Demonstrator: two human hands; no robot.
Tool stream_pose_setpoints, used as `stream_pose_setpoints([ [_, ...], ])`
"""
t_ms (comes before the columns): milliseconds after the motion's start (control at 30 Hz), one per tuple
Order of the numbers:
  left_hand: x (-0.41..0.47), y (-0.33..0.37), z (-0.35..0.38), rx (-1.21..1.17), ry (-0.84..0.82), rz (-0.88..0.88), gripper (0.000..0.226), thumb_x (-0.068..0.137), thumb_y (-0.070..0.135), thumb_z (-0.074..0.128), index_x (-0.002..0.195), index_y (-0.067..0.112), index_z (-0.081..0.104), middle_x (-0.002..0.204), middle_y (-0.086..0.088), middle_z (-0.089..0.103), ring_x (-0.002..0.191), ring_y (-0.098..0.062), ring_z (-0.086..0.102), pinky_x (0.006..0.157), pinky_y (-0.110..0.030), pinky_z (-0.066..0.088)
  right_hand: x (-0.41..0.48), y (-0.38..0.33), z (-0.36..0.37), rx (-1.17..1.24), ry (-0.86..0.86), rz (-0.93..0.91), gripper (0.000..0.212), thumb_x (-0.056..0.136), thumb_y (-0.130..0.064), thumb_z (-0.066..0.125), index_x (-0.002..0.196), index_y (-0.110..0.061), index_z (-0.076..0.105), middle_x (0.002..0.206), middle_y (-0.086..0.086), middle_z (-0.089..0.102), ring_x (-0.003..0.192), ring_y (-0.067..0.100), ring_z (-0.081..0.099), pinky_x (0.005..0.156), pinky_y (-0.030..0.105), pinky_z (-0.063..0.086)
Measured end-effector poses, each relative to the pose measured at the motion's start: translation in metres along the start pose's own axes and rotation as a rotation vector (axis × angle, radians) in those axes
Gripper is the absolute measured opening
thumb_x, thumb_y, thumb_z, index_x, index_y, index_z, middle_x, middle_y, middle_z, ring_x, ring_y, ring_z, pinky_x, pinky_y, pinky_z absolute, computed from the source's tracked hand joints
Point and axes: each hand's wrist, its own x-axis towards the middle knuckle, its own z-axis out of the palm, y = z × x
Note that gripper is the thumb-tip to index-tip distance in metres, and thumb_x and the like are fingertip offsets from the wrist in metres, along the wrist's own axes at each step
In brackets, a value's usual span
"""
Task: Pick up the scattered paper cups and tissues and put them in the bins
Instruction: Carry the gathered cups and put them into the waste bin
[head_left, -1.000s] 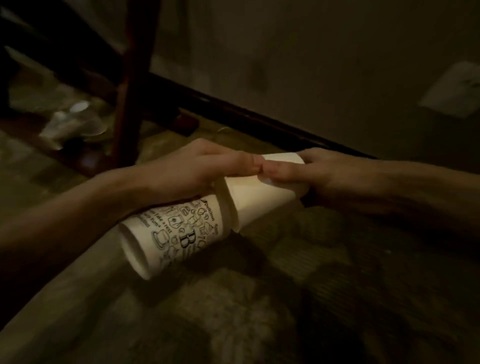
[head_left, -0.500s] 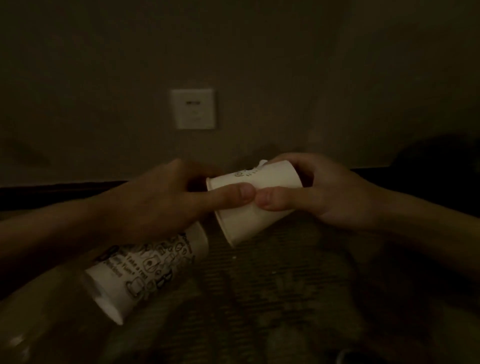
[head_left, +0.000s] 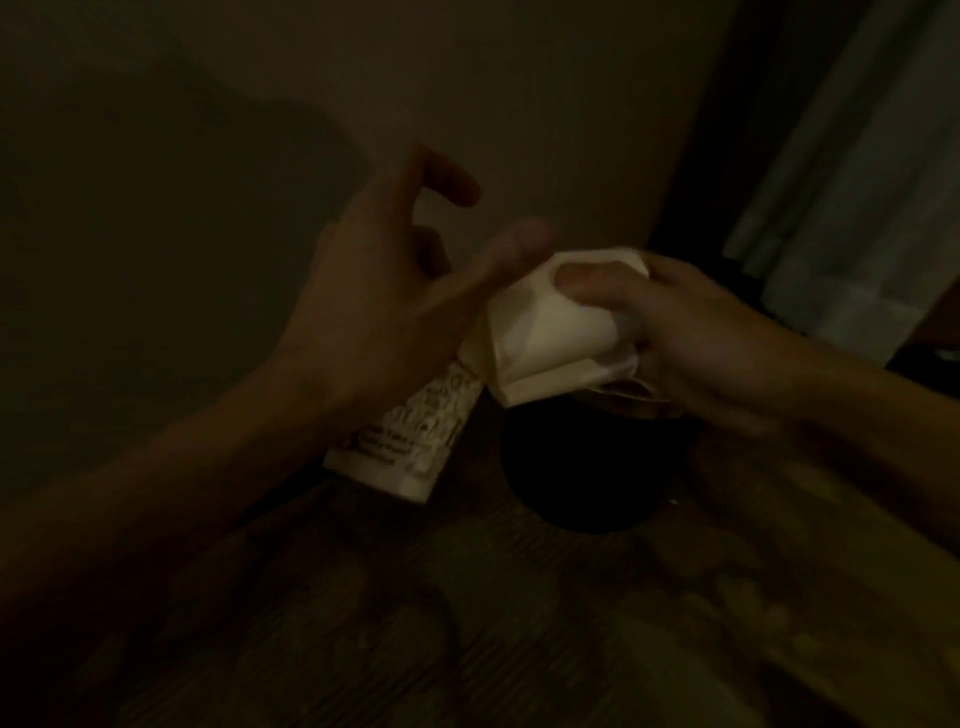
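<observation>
Squeezing crumpled cup (head_left: 550, 332) over dark bin (head_left: 587, 467), right grip (head_left: 691, 338), left grip (head_left: 374, 306) on printed cup (head_left: 410, 441) unclear

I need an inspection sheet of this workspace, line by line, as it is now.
Surface: dim patterned floor.
Job's things: crushed white cup held just above the dark round bin; printed cup beside it.
Clutter: nothing seen.
Grippers: right hand grips the crushed white cup; left hand lies over the printed cup, thumb straight, grip hidden.
Cables: nothing seen.
Surroundings: plain wall; pale curtain at right.
</observation>
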Motion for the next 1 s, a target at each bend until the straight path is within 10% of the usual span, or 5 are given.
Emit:
stream_pose_setpoints([
  [200,0.063,0.014,0.099,-0.141,0.227,0.148,0.028,0.095,0.044,0.06,0.075,0.027,0.048,0.05,0.015,0.047,0.046,0.003,0.046,0.049,-0.008,0.031,0.011,0.01,-0.101,0.013,0.301,0.047,0.058,0.04,-0.052,0.075,0.092,-0.031,0.063,0.098,-0.001,0.068,0.087,0.019,0.068,0.062,0.03,0.058],
  [467,0.071,-0.018,0.187,-0.249,0.267,-0.029,0.034,0.101,0.029,0.053,0.068,0.022,0.051,0.063,0.011,0.049,0.058,0.002,0.047,0.061,-0.015,0.037,0.022,0.065,-0.144,-0.285,0.311,-0.046,0.023,0.079,-0.043,0.072,0.094,-0.033,0.056,0.09,-0.014,0.06,0.066,-0.018,0.057,0.052,0.004,0.041],
  [733,0.043,-0.062,0.181,0.212,-0.501,-0.02,0.033,0.103,0.047,0.03,0.127,0.031,0.045,0.097,0.02,0.049,0.089,0.009,0.049,0.077,-0.017,0.039,0.03,0.088,-0.134,-0.621,0.123,-0.033,0.051,0.072,-0.083,0.028,0.106,-0.046,0.04,0.104,-0.029,0.047,0.085,-0.022,0.048,0.063,0.009,0.037],
  [867,0.04,-0.059,0.174,0.441,-0.62,0.036,0.036,0.1,0.05,0.027,0.12,0.03,0.049,0.116,0.004,0.048,0.112,-0.023,0.045,0.095,-0.046,0.04,0.032,0.102,-0.13,-0.808,0.08,-0.114,0.086,0.077,-0.084,0.029,0.148,-0.051,-0.008,0.151,-0.02,0.015,0.122,-0.013,0.02,0.103,0.018,0.023],
  [1000,0.041,-0.057,0.166,0.375,-0.498,-0.005,0.036,0.094,0.054,0.04,0.113,0.032,0.061,0.105,0.005,0.047,0.109,-0.021,0.049,0.093,-0.042,0.044,0.034,0.097,-0.131,-0.731,0.184,-0.183,0.103,0.072,-0.076,0.049,0.15,-0.045,-0.01,0.157,-0.008,0.018,0.127,0.0,0.028,0.097,0.02,0.033],
])
